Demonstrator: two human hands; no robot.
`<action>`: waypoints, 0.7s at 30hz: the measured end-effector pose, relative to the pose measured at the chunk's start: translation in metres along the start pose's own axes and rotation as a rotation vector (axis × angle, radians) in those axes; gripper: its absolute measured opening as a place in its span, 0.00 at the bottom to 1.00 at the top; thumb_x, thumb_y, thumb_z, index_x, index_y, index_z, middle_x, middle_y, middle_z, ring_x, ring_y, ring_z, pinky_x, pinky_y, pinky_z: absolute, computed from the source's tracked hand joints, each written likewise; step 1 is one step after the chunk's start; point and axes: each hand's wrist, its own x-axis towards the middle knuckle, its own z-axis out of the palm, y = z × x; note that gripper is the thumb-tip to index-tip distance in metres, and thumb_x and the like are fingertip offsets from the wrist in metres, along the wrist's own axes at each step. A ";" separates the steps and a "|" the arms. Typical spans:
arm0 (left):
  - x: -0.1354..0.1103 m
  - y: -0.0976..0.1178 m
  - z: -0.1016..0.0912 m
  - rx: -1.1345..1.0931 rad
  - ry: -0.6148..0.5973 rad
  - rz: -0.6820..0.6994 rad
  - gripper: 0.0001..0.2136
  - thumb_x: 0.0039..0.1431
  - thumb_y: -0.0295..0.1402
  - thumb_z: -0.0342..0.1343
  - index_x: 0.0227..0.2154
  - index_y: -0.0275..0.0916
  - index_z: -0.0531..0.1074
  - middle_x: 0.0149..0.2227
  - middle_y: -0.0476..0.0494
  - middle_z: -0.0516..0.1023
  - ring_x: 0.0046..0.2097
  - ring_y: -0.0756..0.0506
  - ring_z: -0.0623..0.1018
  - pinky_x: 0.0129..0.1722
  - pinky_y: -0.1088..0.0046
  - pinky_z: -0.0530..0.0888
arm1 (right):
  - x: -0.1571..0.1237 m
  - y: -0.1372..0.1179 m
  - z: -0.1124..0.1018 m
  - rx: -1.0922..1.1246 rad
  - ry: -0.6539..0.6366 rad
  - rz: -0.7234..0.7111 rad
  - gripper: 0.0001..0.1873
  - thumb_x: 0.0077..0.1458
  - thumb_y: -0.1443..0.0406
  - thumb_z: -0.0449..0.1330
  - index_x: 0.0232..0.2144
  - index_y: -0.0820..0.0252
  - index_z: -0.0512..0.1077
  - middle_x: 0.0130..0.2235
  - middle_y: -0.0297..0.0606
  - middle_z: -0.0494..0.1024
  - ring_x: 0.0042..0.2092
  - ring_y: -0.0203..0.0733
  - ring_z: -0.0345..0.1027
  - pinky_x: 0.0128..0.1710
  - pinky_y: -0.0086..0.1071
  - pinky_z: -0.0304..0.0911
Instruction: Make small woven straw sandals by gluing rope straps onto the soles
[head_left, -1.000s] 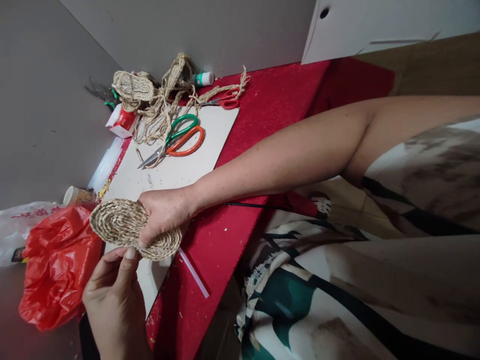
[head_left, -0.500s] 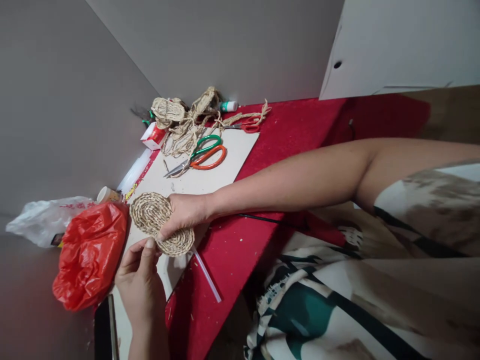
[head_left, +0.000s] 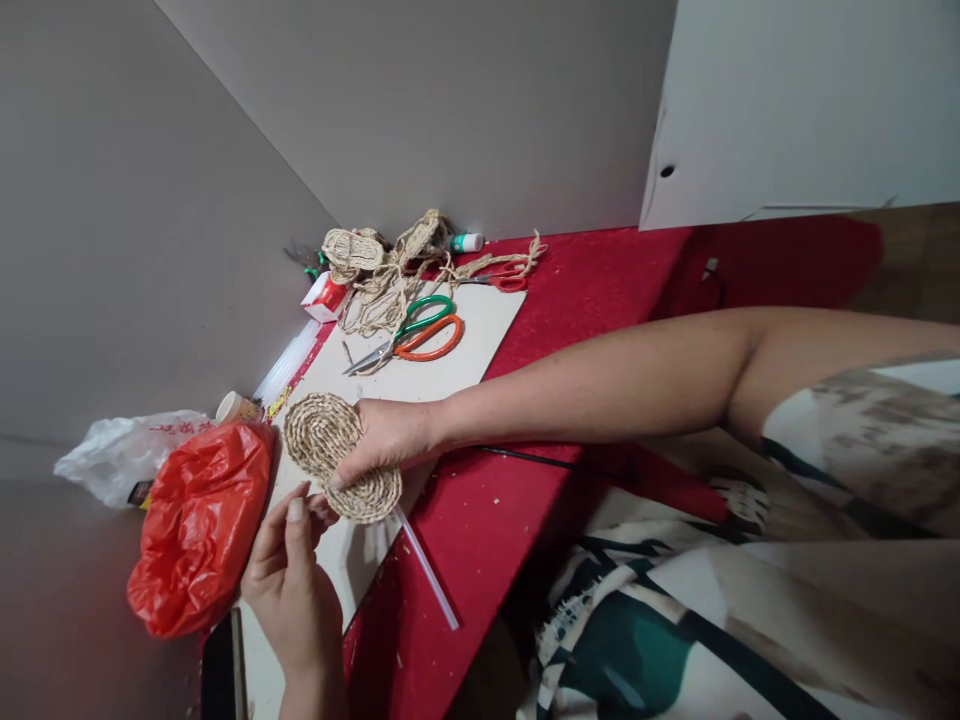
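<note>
My right hand (head_left: 394, 435) grips a flat sole woven from straw cord (head_left: 319, 440), thumb on top and the other fingers hidden underneath. The sole has two rounded ends and a narrower waist, where my thumb presses. Close by its lower edge is my left hand (head_left: 292, 560), fingers curled and thumb against the forefinger. Whatever is pinched there, perhaps a thin strand, is too small to make out. Green-and-orange-handled scissors (head_left: 427, 335) lie on the pale board (head_left: 480, 345) beyond my right hand.
Straw cord (head_left: 375, 300) and small woven straw pieces (head_left: 352, 252) are heaped by the wall, beside red-handled scissors (head_left: 511, 283) and a glue stick (head_left: 469, 243). A red plastic bag (head_left: 202, 530) and paper cup (head_left: 236, 408) stand left. A clear straw (head_left: 431, 575) lies on the red tablecloth (head_left: 517, 500).
The whole view has shifted slightly, so things appear lower and further right. My left fingers have drawn a little away from the sole's edge; my right hand keeps its grip.
</note>
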 end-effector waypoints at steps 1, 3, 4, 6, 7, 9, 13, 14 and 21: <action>0.000 -0.002 -0.001 0.006 -0.007 -0.014 0.09 0.51 0.36 0.65 0.33 0.38 0.78 0.31 0.48 0.81 0.32 0.50 0.78 0.36 0.74 0.76 | 0.000 0.000 0.000 0.017 -0.006 0.001 0.20 0.32 0.67 0.69 0.32 0.68 0.72 0.30 0.34 0.76 0.31 0.36 0.70 0.36 0.31 0.69; 0.001 -0.005 -0.002 0.004 -0.036 -0.055 0.09 0.48 0.36 0.66 0.30 0.37 0.78 0.30 0.48 0.81 0.32 0.50 0.78 0.36 0.74 0.75 | 0.000 0.000 0.000 0.004 0.004 -0.003 0.20 0.33 0.67 0.69 0.33 0.68 0.72 0.30 0.35 0.76 0.31 0.36 0.70 0.36 0.30 0.69; 0.002 -0.007 -0.003 -0.005 -0.053 -0.075 0.09 0.48 0.36 0.67 0.29 0.37 0.77 0.29 0.48 0.81 0.32 0.50 0.78 0.35 0.75 0.75 | -0.001 -0.001 -0.001 -0.028 0.013 -0.006 0.20 0.33 0.67 0.69 0.33 0.68 0.72 0.30 0.35 0.76 0.31 0.36 0.70 0.36 0.30 0.68; 0.003 -0.008 -0.003 -0.035 -0.082 -0.111 0.09 0.47 0.36 0.67 0.28 0.37 0.77 0.28 0.49 0.80 0.31 0.51 0.77 0.35 0.75 0.75 | -0.002 -0.002 -0.001 -0.089 0.018 -0.014 0.20 0.34 0.65 0.69 0.33 0.68 0.72 0.30 0.35 0.76 0.32 0.36 0.70 0.37 0.30 0.68; 0.003 -0.008 -0.003 -0.055 -0.096 -0.126 0.09 0.47 0.36 0.67 0.28 0.38 0.77 0.28 0.49 0.80 0.31 0.51 0.77 0.34 0.75 0.74 | -0.002 -0.003 -0.001 -0.112 0.017 -0.017 0.20 0.35 0.65 0.69 0.34 0.68 0.72 0.31 0.36 0.76 0.33 0.36 0.70 0.37 0.30 0.68; 0.003 -0.008 -0.003 -0.092 -0.124 -0.154 0.09 0.49 0.37 0.66 0.27 0.38 0.76 0.29 0.48 0.80 0.31 0.50 0.77 0.33 0.75 0.74 | -0.003 -0.005 -0.001 -0.150 0.019 -0.014 0.20 0.35 0.65 0.68 0.34 0.69 0.72 0.31 0.35 0.76 0.33 0.36 0.69 0.37 0.30 0.67; 0.004 -0.010 -0.002 -0.141 -0.143 -0.190 0.08 0.49 0.36 0.65 0.26 0.37 0.75 0.29 0.46 0.79 0.34 0.49 0.77 0.32 0.76 0.73 | -0.006 -0.010 0.001 -0.211 0.036 0.030 0.17 0.36 0.67 0.68 0.31 0.69 0.72 0.29 0.34 0.74 0.31 0.34 0.67 0.34 0.29 0.66; 0.005 -0.011 -0.002 -0.150 -0.144 -0.198 0.08 0.49 0.36 0.65 0.26 0.37 0.75 0.29 0.46 0.79 0.34 0.49 0.77 0.31 0.76 0.73 | -0.007 -0.011 0.002 -0.221 0.042 0.037 0.16 0.36 0.67 0.68 0.31 0.69 0.72 0.29 0.34 0.74 0.31 0.34 0.67 0.33 0.28 0.66; 0.007 -0.008 -0.004 -0.184 -0.149 -0.217 0.09 0.48 0.36 0.66 0.31 0.38 0.77 0.29 0.48 0.77 0.33 0.50 0.76 0.32 0.76 0.73 | -0.007 -0.009 0.004 -0.231 0.016 0.042 0.18 0.37 0.68 0.68 0.33 0.70 0.72 0.31 0.35 0.74 0.32 0.34 0.67 0.36 0.29 0.66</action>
